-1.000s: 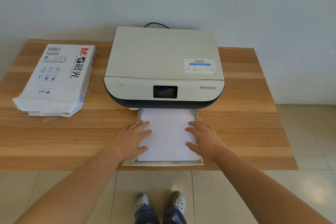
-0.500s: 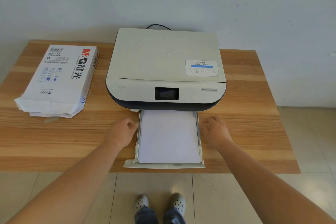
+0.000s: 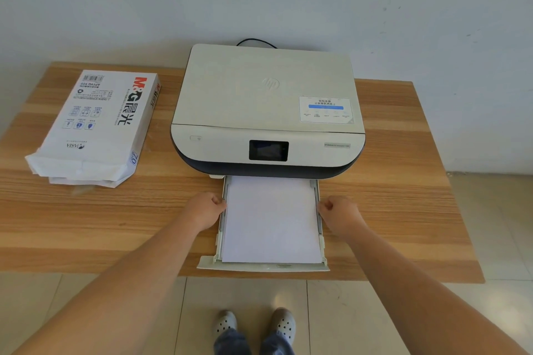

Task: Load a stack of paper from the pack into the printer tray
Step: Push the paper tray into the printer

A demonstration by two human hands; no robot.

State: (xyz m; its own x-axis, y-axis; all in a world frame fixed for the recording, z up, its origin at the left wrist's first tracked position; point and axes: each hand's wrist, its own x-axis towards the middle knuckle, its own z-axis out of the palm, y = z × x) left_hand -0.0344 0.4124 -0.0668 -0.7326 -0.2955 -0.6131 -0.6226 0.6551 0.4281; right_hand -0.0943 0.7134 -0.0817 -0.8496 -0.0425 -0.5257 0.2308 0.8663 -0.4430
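A cream printer (image 3: 268, 101) with a dark base stands at the middle of the wooden table (image 3: 398, 210). Its paper tray (image 3: 259, 267) is pulled out toward me, past the table's front edge, and a white paper stack (image 3: 271, 219) lies flat inside it. My left hand (image 3: 203, 210) is curled against the tray's left side wall, fingers closed at the rim. My right hand (image 3: 340, 212) is curled the same way against the right side wall. The torn-open white paper pack (image 3: 95, 127) lies flat at the table's left.
A black cable (image 3: 256, 42) runs from the printer's back to the pale wall. The table's front edge is close to me, with a tiled floor and my feet (image 3: 255, 326) below it. Bare wood shows on both sides of the tray.
Both hands have left the top of the paper, moved outward off the stack and closed against the tray's two side walls. The paper lies still.
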